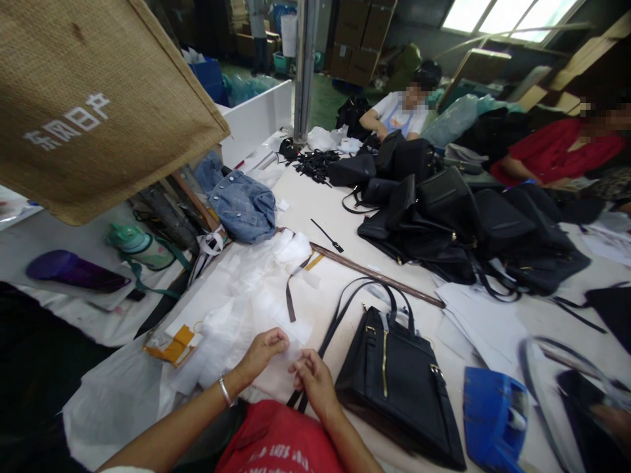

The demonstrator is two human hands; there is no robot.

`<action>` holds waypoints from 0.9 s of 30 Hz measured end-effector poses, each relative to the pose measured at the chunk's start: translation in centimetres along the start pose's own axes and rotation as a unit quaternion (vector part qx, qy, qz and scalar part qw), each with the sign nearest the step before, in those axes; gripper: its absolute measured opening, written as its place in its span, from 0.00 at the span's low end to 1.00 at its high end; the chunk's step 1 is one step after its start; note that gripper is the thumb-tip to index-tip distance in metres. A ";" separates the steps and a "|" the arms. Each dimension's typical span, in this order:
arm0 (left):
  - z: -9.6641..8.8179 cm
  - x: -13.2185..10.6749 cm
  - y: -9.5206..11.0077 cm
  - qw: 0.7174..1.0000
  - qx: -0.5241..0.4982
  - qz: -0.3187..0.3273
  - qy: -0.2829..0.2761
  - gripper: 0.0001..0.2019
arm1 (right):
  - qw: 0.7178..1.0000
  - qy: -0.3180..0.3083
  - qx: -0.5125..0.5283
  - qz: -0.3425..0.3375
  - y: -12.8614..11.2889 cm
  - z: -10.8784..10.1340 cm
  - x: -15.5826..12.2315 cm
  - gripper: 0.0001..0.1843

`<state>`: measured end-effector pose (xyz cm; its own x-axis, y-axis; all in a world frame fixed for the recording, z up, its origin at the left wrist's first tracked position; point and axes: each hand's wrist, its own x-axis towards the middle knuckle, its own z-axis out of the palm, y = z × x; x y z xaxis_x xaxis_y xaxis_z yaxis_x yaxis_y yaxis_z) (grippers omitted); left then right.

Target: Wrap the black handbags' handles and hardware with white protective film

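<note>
My left hand (263,351) and my right hand (311,380) are close together at the near edge of the table, both with fingers curled in a pinch. Between them lies a thin sheet of white foam wrap (256,302), which both hands seem to grip. Just right of my right hand lies a black handbag (399,381) with gold zips, and its long strap (340,315) runs under that hand. A bracelet sits on my left wrist.
A heap of black bags (458,223) fills the far right of the table. Two people sit behind it. A blue tape dispenser (493,414) and white papers (483,322) lie at right. A denim bag (241,203), a green bottle (140,244) and a jute bag (89,105) are at left.
</note>
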<state>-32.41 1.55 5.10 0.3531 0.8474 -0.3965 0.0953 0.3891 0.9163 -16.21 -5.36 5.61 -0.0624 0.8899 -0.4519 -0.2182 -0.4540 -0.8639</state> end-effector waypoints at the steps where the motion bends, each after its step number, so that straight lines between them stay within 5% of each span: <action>1: -0.1 0.0 0.1 1.000 -0.003 0.001 -0.001 0.06 | 1.000 0.014 -0.007 0.001 0.1 0.0 0.1 0.17; 8: 1.0 -0.6 0.2 0.999 0.022 0.045 -0.017 0.05 | 0.996 0.041 -0.070 -0.023 -0.5 1.0 0.8 0.10; 12: 1.5 -0.9 -0.3 0.996 0.057 0.062 0.021 0.04 | 0.993 0.049 -0.103 -0.039 -0.5 1.5 1.1 0.10; 22: 0.8 -0.4 -0.6 0.997 -0.073 0.009 -0.035 0.08 | 0.995 0.009 -0.087 -0.037 -0.4 1.1 0.7 0.11; 27: 0.7 -0.4 -0.2 0.998 -0.036 -0.005 -0.041 0.08 | 0.997 -0.001 -0.074 -0.031 -0.5 0.9 0.6 0.11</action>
<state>-31.90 0.86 5.15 0.4273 0.8122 -0.3972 0.0327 0.4251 0.9046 -17.01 -4.54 6.00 -0.0561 0.9165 -0.3960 -0.0760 -0.3994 -0.9136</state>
